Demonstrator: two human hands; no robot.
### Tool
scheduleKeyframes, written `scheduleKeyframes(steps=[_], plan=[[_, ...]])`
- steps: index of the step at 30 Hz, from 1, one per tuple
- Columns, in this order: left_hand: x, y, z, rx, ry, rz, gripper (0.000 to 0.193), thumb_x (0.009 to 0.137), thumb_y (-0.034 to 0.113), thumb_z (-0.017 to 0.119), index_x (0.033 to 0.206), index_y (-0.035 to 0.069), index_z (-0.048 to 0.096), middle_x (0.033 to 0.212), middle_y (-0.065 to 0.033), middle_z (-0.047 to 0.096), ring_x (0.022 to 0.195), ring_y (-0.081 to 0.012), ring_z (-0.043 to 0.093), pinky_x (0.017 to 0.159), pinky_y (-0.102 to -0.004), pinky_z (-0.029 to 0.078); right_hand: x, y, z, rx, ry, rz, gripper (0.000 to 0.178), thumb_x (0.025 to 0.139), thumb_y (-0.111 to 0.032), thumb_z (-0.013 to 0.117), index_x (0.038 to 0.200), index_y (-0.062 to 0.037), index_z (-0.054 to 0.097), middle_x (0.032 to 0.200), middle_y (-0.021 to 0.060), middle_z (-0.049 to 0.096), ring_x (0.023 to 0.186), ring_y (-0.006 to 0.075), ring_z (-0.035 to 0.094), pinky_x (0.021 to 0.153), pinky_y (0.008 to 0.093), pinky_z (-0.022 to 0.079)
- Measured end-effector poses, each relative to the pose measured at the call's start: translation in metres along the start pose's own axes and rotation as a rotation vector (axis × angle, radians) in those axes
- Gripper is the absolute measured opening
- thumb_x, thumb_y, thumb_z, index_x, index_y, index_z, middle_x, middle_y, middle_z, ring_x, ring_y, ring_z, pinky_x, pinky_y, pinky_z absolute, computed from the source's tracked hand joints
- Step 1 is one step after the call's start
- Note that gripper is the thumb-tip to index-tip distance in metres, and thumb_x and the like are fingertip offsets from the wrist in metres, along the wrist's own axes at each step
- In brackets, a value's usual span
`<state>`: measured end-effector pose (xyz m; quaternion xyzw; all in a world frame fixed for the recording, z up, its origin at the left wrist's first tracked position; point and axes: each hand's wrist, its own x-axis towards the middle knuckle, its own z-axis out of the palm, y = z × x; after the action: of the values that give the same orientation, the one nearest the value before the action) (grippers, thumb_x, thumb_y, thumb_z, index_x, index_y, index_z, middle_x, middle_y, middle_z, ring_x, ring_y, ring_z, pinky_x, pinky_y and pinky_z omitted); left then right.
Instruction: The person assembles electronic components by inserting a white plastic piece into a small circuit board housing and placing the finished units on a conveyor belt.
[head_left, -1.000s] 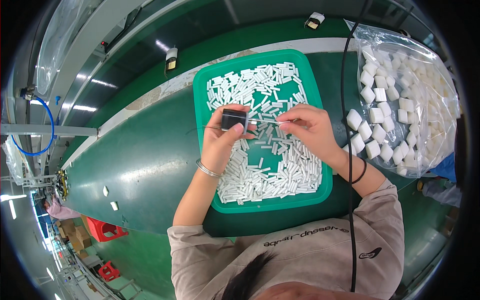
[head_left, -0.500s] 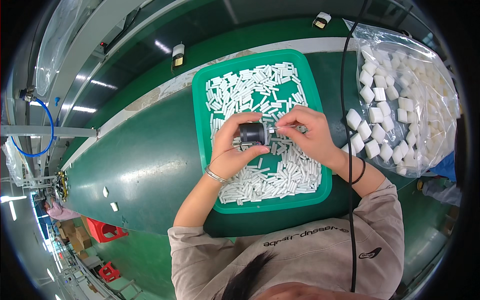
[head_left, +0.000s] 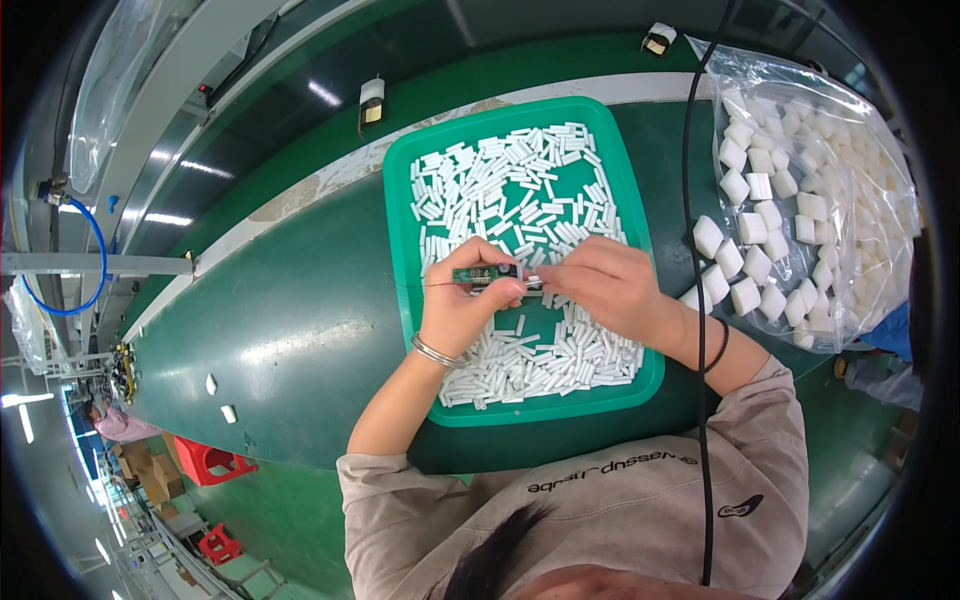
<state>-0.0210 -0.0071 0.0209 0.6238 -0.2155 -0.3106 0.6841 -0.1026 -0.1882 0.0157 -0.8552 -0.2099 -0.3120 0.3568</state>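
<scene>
My left hand is closed around a small electronic device, its green circuit board with a digit display turned upward. A thin wire trails out to the left of that hand. My right hand is pinched at the device's right end. Between its fingertips shows the tip of a thin metal tool, its full shape hidden by the fingers. Both hands are above a green tray, which holds many loose short white sticks.
On the right, a clear plastic bag spills white foam blocks. A black cable hangs between bag and tray. Two small black-and-white assemblies sit on the green belt beyond. Two white bits lie on the table's left.
The device has been turned over from its black rounded side to its circuit board side. My right hand has lowered slightly and closed in on it. The assemblies at the back have shifted right.
</scene>
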Motion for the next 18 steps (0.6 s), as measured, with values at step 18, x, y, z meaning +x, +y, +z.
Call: scheduleKeyframes(steps=[18], plan=[[0.003, -0.001, 0.005, -0.141, 0.116, -0.108, 0.031, 0.062, -0.009, 0.07, 0.087, 0.001, 0.053, 0.08, -0.0045, 0.058, 0.073, -0.0093, 0.057, 0.066, -0.0221, 0.049, -0.004, 0.001, -0.004, -0.254, -0.053, -0.079, 0.02, 0.068, -0.015, 0.063, 0.084, -0.0038, 0.059, 0.072, 0.0017, 0.054, 0.065, 0.0156, 0.054, 0.052, 0.025, 0.045]])
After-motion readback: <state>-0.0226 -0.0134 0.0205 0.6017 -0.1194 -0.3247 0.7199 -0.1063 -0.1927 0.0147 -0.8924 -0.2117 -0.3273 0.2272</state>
